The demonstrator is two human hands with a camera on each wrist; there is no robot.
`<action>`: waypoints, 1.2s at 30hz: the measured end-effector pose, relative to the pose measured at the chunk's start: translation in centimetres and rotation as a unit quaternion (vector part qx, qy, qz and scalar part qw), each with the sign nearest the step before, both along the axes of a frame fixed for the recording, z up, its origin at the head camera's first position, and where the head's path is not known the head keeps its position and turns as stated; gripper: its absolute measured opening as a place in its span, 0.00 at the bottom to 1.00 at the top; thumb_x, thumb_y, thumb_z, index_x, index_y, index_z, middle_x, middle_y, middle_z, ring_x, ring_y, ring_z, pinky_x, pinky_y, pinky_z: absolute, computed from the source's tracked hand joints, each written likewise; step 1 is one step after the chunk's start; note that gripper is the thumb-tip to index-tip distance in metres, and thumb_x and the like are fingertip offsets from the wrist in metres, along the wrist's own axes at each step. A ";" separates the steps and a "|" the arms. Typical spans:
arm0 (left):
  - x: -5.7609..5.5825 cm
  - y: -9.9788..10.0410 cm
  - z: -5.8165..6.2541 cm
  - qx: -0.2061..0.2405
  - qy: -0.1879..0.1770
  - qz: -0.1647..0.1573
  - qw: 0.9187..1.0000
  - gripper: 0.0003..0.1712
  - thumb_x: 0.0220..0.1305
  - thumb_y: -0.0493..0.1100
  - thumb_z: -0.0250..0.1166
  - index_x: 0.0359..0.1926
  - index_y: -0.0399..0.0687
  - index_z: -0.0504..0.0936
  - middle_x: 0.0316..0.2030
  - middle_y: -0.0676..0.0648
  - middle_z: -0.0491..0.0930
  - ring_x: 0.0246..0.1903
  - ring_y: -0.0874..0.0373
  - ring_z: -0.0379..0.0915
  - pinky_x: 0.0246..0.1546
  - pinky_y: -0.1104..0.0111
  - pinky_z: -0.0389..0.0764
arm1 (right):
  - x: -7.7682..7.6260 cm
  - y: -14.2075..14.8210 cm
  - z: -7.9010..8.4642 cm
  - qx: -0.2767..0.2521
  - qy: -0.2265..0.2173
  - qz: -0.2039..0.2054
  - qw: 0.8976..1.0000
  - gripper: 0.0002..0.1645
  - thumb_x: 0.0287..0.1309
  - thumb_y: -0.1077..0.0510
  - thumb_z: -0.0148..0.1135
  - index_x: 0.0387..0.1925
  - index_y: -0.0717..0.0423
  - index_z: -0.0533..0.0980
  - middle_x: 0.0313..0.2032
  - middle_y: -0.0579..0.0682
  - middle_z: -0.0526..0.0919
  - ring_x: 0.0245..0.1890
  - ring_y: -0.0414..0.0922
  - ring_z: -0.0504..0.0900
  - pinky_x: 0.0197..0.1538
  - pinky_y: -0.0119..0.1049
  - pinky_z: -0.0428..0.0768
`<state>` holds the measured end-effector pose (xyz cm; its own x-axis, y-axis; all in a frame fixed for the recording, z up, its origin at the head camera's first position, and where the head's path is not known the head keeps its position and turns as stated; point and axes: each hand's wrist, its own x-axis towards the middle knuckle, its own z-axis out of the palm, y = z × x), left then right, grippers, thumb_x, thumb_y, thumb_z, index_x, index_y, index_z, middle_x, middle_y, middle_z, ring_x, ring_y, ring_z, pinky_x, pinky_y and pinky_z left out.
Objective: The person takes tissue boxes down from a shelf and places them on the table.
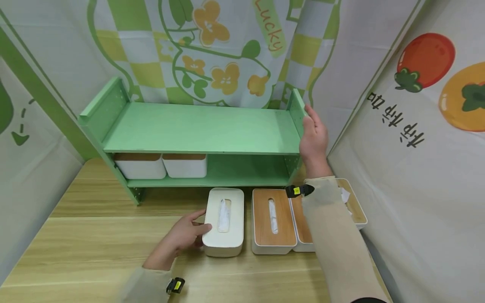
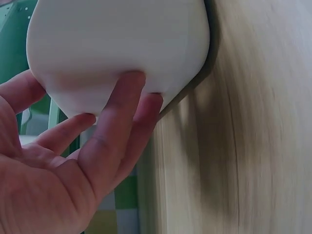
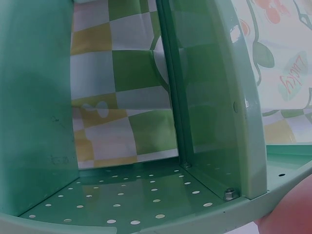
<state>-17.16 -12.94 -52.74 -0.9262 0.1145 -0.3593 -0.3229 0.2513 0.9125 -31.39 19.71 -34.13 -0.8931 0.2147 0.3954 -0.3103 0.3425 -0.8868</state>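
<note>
My left hand [image 1: 185,233] is at the left side of a cream tissue box [image 1: 231,212] standing on the table in front of the shelf. In the left wrist view its fingertips touch the box's smooth pale wall [image 2: 122,44], fingers reaching forward without wrapping round it. A white tissue [image 1: 224,215] shows in the lid's slot. My right hand [image 1: 315,141] rests against the right side panel [image 1: 297,107] of the green two-tier shelf [image 1: 201,128], fingers stretched upward along it. Only a bit of that hand [image 3: 288,209] appears at the corner of the right wrist view.
Two white boxes with wooden lids [image 1: 184,165] sit at the left of the lower tier. Right of the cream box stands a wood-lidded tissue box [image 1: 261,219], with another [image 1: 302,223] partly hidden by my right sleeve. Farther right is an open-topped bin [image 1: 356,202]. Printed cloth walls enclose the table [image 1: 75,240].
</note>
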 end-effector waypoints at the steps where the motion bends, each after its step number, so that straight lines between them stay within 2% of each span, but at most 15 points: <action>1: 0.0 0.2 0.0 0.000 0.002 0.000 1.000 0.38 0.66 0.39 0.67 0.74 0.41 0.63 0.40 0.39 0.81 0.26 0.51 0.78 0.27 0.52 0.82 | 0.0 0.0 0.0 0.000 0.001 0.001 1.000 0.29 0.75 0.46 0.39 0.72 0.40 0.67 0.12 0.41 0.55 0.09 0.38 0.50 0.13 0.33 0.53; 6: 0.0 1.1 -0.2 0.001 0.011 0.002 1.000 0.38 0.66 0.39 0.67 0.73 0.39 0.64 0.43 0.37 0.80 0.27 0.51 0.79 0.27 0.53 0.83 | 0.0 0.0 0.0 -0.002 0.004 0.005 1.000 0.28 0.75 0.46 0.39 0.72 0.41 0.67 0.12 0.41 0.55 0.09 0.38 0.50 0.13 0.33 0.53; 16: -0.1 2.2 -0.3 -0.016 0.023 -0.009 1.000 0.38 0.67 0.41 0.67 0.73 0.41 0.63 0.41 0.40 0.80 0.27 0.52 0.79 0.27 0.55 0.82 | -0.1 0.0 0.1 -0.005 0.004 0.008 1.000 0.28 0.75 0.47 0.39 0.72 0.40 0.67 0.12 0.42 0.55 0.09 0.39 0.50 0.13 0.33 0.53; 26: 0.1 2.7 -0.2 0.000 0.017 -0.006 1.000 0.38 0.66 0.41 0.68 0.73 0.41 0.64 0.41 0.39 0.79 0.27 0.51 0.78 0.27 0.54 0.82 | -0.1 0.0 0.0 -0.002 0.000 0.004 1.000 0.28 0.75 0.46 0.39 0.72 0.38 0.67 0.12 0.42 0.55 0.09 0.39 0.50 0.13 0.33 0.53; 31: 0.2 2.8 -0.2 0.004 0.013 -0.003 1.000 0.38 0.65 0.40 0.69 0.73 0.41 0.64 0.42 0.39 0.79 0.27 0.51 0.79 0.26 0.57 0.82 | -0.2 0.1 -0.2 0.000 -0.006 -0.001 1.000 0.27 0.75 0.46 0.39 0.71 0.33 0.68 0.12 0.42 0.55 0.08 0.38 0.50 0.12 0.34 0.53; 36: 0.3 3.0 -0.2 0.009 0.018 -0.005 1.000 0.38 0.64 0.39 0.69 0.72 0.39 0.65 0.41 0.38 0.79 0.27 0.52 0.79 0.26 0.58 0.81 | -0.2 0.1 -0.2 0.003 -0.005 -0.002 1.000 0.27 0.75 0.45 0.38 0.71 0.33 0.67 0.12 0.42 0.55 0.08 0.38 0.50 0.13 0.34 0.53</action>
